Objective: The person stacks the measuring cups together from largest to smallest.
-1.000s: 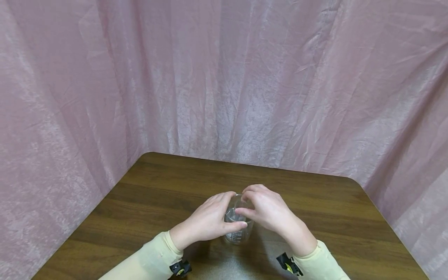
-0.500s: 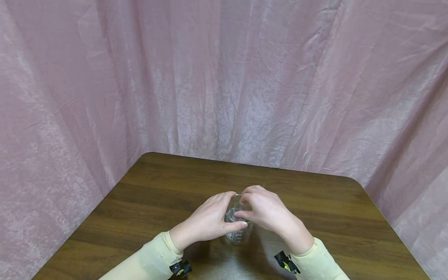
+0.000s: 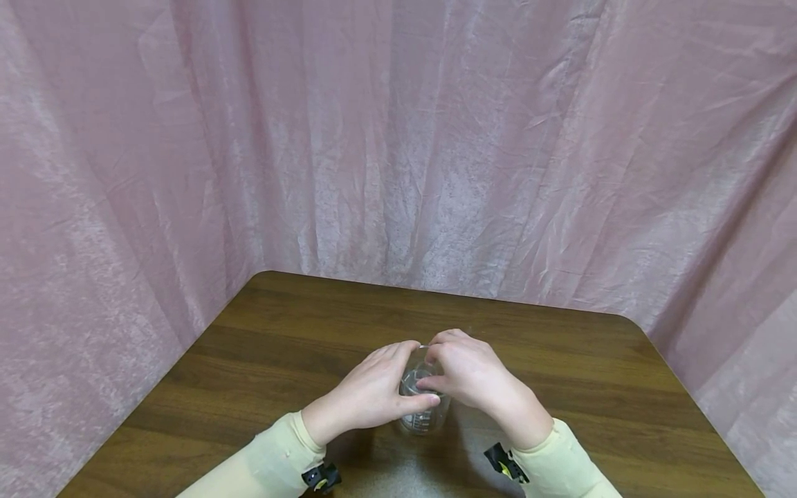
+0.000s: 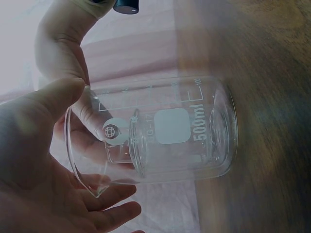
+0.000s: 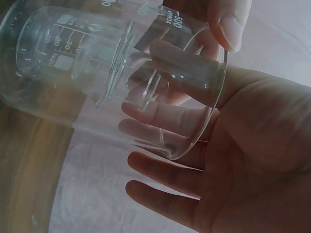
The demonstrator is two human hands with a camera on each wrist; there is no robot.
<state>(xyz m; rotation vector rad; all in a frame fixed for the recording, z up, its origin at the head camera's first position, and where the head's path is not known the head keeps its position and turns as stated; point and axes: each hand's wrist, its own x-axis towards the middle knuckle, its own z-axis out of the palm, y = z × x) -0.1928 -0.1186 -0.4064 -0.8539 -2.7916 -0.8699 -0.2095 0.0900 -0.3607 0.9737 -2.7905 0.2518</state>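
A large glass beaker [image 3: 418, 420], marked 500ml [image 4: 199, 122] in the left wrist view, stands upright on the table. My left hand [image 3: 373, 391] holds it round the rim, thumb on the near side and fingers on the far side. Inside it sits a smaller graduated beaker [image 5: 63, 46]. My right hand [image 3: 476, 377] reaches in through the mouth, and its thumb and forefinger pinch a still smaller clear glass vessel [image 5: 146, 94], whose lower part is within the middle beaker. In the right wrist view, two of the right fingers extend outside the large beaker.
The brown wooden table [image 3: 299, 325] has rounded far corners. Pink curtains [image 3: 398, 152] hang behind it and at both sides. Each sleeve carries a small black wrist camera, one left [image 3: 320, 477] and one right [image 3: 506, 462].
My right hand has shifted slightly left and down into the beaker, and its forearm has moved left. My left hand and the large beaker have stayed in place.
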